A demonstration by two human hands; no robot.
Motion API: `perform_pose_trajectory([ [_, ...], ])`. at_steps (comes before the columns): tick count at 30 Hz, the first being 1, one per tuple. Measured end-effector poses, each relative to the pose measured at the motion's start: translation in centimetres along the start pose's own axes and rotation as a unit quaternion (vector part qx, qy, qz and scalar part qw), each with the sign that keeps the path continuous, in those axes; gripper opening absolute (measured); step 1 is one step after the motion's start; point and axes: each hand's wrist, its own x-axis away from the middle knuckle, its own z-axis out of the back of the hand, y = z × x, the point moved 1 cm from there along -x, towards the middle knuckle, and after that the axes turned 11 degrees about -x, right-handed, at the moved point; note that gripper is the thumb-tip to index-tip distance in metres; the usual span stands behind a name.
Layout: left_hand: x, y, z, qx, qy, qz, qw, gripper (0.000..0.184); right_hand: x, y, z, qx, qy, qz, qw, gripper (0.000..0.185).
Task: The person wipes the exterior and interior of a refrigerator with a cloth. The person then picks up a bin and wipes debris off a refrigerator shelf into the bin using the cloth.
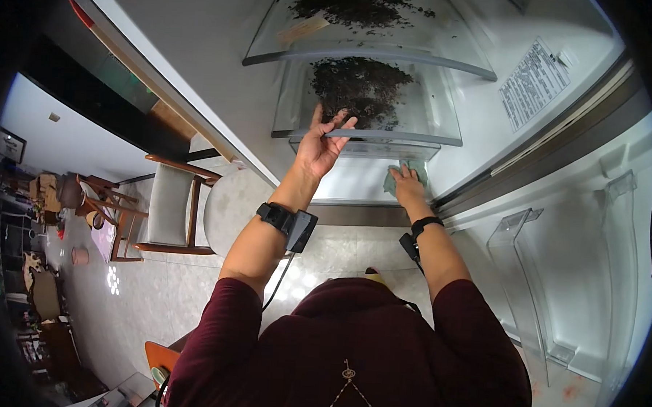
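Observation:
My left hand (321, 148) is at the front edge of the lower glass shelf (435, 114) inside an open fridge. Its palm faces up, the fingers are spread, and the grey shelf trim meets it; whether the fingertips bear on the shelf I cannot tell. Dark, crumbly dried material (360, 81) lies in a heap on that shelf, just beyond the fingers. Lower down, my right hand (408, 185) presses a green cloth (391, 183) against the white fridge floor (352, 183), the fingers over the cloth.
Above is another glass shelf (268, 37) with more dark material (356, 7) and a flat tan piece (304, 28). The open door (594, 237) with clear bins stands at the right. A wooden chair (172, 204) and a round stool (231, 203) are at the left.

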Motion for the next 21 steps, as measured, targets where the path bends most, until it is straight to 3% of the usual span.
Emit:
perform_pose_trajectory([
  [21, 5.0, -1.2, -0.9, 0.035, -0.023, 0.017, 0.999, 0.078, -0.3, 0.7, -0.4, 0.010, 0.016, 0.039, 0.999, 0.060],
])
